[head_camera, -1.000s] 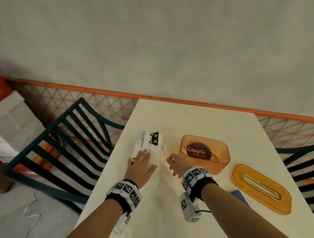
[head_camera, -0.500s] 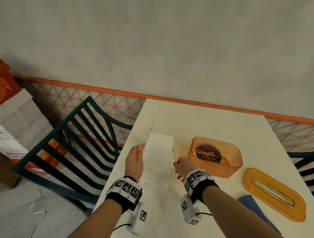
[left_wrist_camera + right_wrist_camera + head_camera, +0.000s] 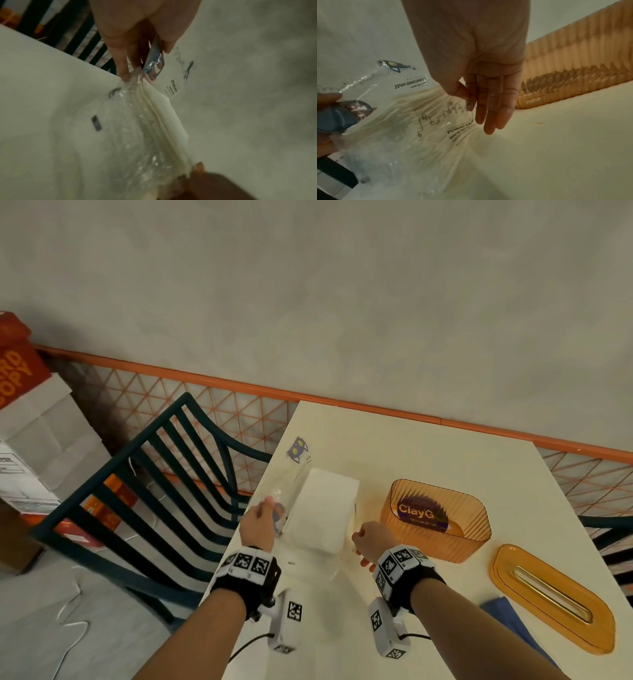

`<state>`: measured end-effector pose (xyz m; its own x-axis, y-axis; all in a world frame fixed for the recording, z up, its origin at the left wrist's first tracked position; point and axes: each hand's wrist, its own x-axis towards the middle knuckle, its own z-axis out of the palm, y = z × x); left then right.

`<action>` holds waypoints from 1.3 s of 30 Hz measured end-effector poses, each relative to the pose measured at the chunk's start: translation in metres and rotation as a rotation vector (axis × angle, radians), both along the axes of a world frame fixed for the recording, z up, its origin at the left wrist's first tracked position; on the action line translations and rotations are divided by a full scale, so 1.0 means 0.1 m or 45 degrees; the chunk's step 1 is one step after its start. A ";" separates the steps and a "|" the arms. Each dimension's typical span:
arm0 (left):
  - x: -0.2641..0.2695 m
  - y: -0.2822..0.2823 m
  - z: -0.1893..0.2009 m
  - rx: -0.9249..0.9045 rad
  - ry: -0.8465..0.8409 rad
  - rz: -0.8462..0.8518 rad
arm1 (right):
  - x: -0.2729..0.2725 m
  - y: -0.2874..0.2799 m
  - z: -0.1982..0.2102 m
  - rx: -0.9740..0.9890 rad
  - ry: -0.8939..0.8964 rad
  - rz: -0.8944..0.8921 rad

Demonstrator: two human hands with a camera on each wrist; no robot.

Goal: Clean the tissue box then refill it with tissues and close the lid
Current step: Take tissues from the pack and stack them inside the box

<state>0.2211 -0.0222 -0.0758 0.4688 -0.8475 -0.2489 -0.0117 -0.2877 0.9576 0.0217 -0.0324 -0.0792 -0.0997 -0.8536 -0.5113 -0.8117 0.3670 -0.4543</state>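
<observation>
A white tissue stack (image 3: 322, 511) lies on the table, bared on top inside its clear plastic wrapper (image 3: 297, 455), which carries a cat print. My left hand (image 3: 265, 508) pinches the wrapper's left flap (image 3: 130, 135) beside the stack (image 3: 164, 116). My right hand (image 3: 359, 537) pinches the right flap (image 3: 423, 119) between thumb and forefinger, its other fingers straight. The orange ribbed tissue box (image 3: 435, 522) stands open just right of my right hand, also seen in the right wrist view (image 3: 573, 75). Its orange lid (image 3: 551, 597) lies flat further right.
A blue cloth (image 3: 507, 618) lies on the white table (image 3: 411, 446) near the lid. A dark green slatted chair (image 3: 154, 491) stands close against the table's left edge. Cardboard boxes (image 3: 30, 422) sit on the floor at far left. An orange rail (image 3: 342, 402) runs behind the table.
My left hand was pressing flat on the closed pack; both hands have since pulled the wrapper apart sideways, and the white stack now shows bare between them.
</observation>
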 end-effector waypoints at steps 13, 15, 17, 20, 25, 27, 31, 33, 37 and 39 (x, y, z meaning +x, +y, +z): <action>0.17 0.00 0.06 0.490 0.730 0.134 | -0.05 0.02 -0.05 0.024 0.010 0.054; 0.25 0.04 0.00 0.458 0.735 0.276 | -0.05 0.01 -0.05 0.027 0.001 0.051; 0.29 0.04 -0.02 0.435 0.594 0.244 | -0.06 0.00 -0.05 0.020 -0.020 0.033; 0.32 0.08 0.02 0.393 0.473 0.230 | -0.07 0.01 -0.04 0.019 -0.033 0.024; 0.37 0.19 -0.07 0.348 0.514 0.292 | -0.07 0.04 0.01 -0.003 -0.034 0.075; 0.36 0.23 -0.09 0.312 0.491 0.333 | -0.07 0.05 0.03 -0.009 -0.032 0.094; 0.36 0.22 -0.11 0.228 0.475 0.394 | -0.07 0.06 0.06 0.014 -0.033 0.110; 0.41 0.18 -0.12 0.285 0.609 0.421 | -0.09 0.08 0.06 0.027 -0.041 0.102; 0.46 0.14 -0.13 0.382 0.783 0.472 | -0.17 0.12 0.02 0.025 -0.172 0.053; 0.47 0.16 -0.10 0.376 0.737 0.456 | -0.19 0.14 0.03 0.028 -0.212 0.053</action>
